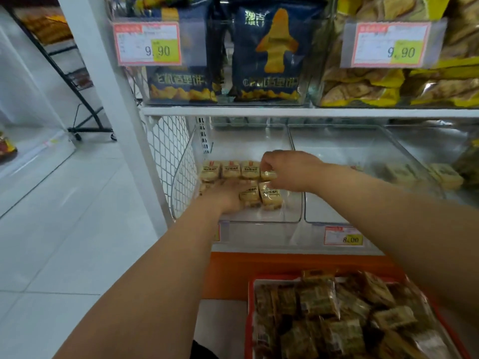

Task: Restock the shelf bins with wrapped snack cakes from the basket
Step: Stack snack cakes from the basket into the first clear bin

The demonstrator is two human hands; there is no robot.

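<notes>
Cake [268, 174] pinched in right hand [290, 169], at the right end of the back row in the left bin [295, 208].

Its gap sits straight under the grip; long axis looks left-right, matching the row, tho blur makes that unsure. Left hand [228, 195] lies flat w/ straight fingers over the front-row cakes [259, 194], nearer the bin's front wall. Neighbouring bin [363, 151] to the right is mostly bare; basket [250, 307] of wrapped cakes below, by the right arm. White shelf, tiled aisle at left.
</notes>
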